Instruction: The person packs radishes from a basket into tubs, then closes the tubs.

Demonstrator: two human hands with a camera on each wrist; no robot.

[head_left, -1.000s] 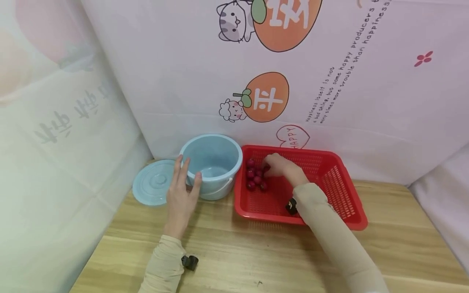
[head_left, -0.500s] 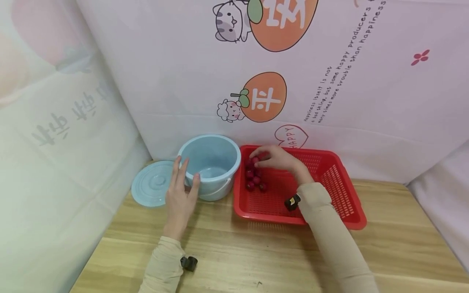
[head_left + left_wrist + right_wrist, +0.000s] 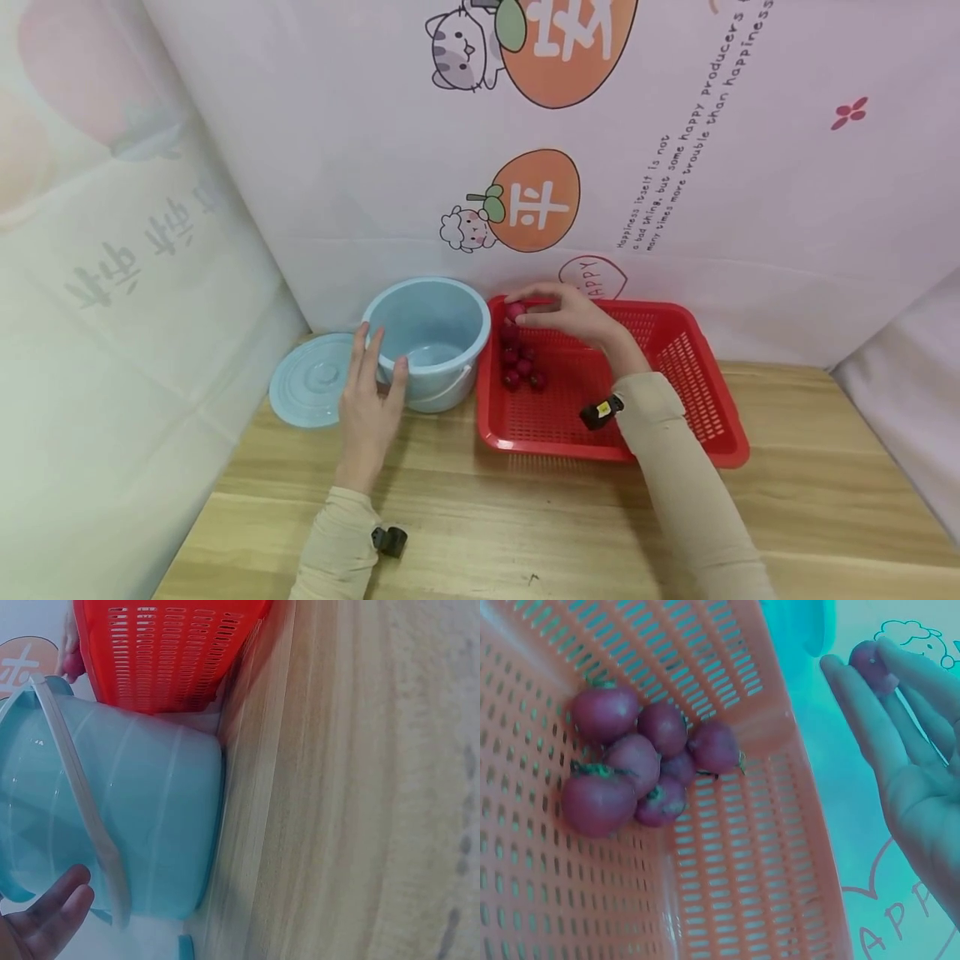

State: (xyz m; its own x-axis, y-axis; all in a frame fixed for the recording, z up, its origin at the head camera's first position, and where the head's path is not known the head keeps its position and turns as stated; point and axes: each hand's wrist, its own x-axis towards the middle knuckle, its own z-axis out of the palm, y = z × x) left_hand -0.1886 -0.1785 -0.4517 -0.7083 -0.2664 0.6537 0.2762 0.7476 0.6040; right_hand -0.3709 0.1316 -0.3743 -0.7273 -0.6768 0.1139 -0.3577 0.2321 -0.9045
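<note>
My left hand [image 3: 370,410] rests against the near left side of a light blue bucket [image 3: 438,385], fingers extended at its rim. In the left wrist view, two fingertips show beside the bucket's handle [image 3: 82,787]. My right hand [image 3: 573,318] pinches a small round magenta radish [image 3: 515,312] between thumb and fingers, above the far left corner of a red basket [image 3: 570,421]. That radish [image 3: 870,667] is outside the basket's rim in the right wrist view. Several more radishes [image 3: 604,714], with green stem stubs, lie clustered inside the basket.
A light blue lid [image 3: 300,379] lies left of the bucket on the wooden table [image 3: 480,525]. Printed white cloth [image 3: 337,167] hangs behind and along the left. Basket and bucket stand side by side near the back cloth.
My right hand has lifted a radish from the cluster and moved up and left to the basket's far left corner. My left hand has stayed at the bucket.
</note>
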